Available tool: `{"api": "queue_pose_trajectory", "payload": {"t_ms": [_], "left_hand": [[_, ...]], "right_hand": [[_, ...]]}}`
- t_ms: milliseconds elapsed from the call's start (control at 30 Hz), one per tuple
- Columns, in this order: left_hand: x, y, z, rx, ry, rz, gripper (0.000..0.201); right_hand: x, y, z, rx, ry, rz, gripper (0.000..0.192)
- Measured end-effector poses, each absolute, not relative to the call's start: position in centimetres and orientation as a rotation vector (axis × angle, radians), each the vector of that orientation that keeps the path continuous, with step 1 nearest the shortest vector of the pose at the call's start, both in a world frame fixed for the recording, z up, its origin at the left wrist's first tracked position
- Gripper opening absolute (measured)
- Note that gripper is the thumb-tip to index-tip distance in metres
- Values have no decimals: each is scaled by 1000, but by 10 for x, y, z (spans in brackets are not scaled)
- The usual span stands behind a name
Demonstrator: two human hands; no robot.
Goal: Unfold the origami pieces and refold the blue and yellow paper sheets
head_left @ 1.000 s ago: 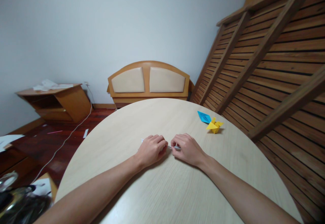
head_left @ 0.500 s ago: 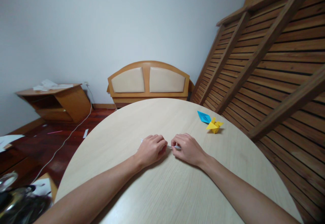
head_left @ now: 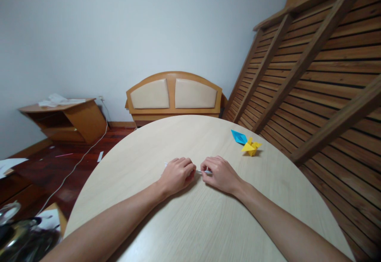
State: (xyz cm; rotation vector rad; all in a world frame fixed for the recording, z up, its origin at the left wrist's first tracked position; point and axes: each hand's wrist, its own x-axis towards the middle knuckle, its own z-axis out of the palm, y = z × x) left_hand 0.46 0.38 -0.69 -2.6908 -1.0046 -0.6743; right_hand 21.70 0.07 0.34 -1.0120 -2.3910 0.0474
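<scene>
White paper strip (head_left: 199,171), thin and flat, mostly hidden; pinched between left hand (head_left: 177,176) and right hand (head_left: 219,174), both grips narrow, pressed onto counter (head_left: 190,222).

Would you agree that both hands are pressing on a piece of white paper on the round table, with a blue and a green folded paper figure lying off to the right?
Not quite: in the head view the second folded paper figure is yellow, not green. The rest holds: the left hand and right hand press on the white paper on the round table, with the blue folded paper figure to the right.
</scene>
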Motion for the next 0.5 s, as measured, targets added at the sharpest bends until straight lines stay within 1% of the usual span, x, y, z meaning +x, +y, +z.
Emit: {"api": "queue_pose_trajectory", "payload": {"t_ms": [500], "left_hand": [[4,5,-8,-2683,-1005,-683,6]], "right_hand": [[219,2,2,-1033,-2394,37,11]]}}
